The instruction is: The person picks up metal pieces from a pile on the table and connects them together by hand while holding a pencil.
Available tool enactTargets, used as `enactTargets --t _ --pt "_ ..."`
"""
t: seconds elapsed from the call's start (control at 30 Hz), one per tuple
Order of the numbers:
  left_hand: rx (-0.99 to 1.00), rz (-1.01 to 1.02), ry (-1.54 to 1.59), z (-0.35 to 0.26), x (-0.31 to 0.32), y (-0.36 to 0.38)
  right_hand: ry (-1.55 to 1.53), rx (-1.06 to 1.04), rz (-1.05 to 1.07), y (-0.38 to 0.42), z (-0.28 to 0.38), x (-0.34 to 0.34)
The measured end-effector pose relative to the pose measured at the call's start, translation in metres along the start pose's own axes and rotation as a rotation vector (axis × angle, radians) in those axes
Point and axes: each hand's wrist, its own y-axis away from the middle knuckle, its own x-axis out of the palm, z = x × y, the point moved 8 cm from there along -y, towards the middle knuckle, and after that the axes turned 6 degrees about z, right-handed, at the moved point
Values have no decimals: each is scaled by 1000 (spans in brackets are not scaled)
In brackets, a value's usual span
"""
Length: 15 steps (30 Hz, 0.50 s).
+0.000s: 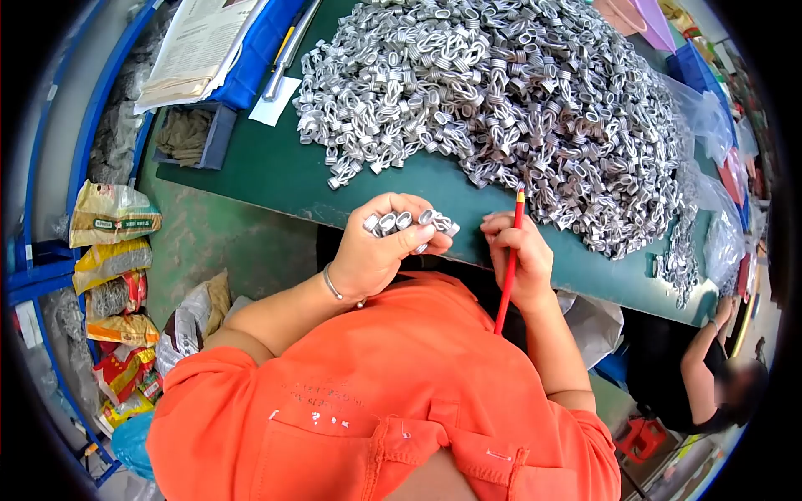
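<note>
My left hand is closed around several small silver metal pieces, ring-like ends with twisted loops, their open ends facing up. A short way to the right, my right hand grips a red pencil between thumb and fingers, its yellowish tip pointing up toward the table. The two hands are apart, both at the near edge of the green table. Beyond them lies a large heap of the same silver pieces.
A blue tray with papers and a small grey box holding cloth stand at left. Filled bags line a blue shelf. Clear plastic bags lie right. Another person sits at the table's right end.
</note>
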Motion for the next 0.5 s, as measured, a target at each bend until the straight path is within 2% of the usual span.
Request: enactTargets --t 0.13,0.23,0.3,0.4,0.5 --pt "-1 -8 -4 -1 -1 1 19 38 86 -9 -1 13" --pt "-72 -19 99 6 -9 0 2 21 95 -10 0 12" --pt "-141 15 233 12 -13 -2 48 -57 -49 -7 3 -3" --pt "-167 40 318 15 -13 -2 174 131 -258 3 -6 -26" --pt "-212 37 384 14 -8 -4 294 89 -155 -2 3 -21"
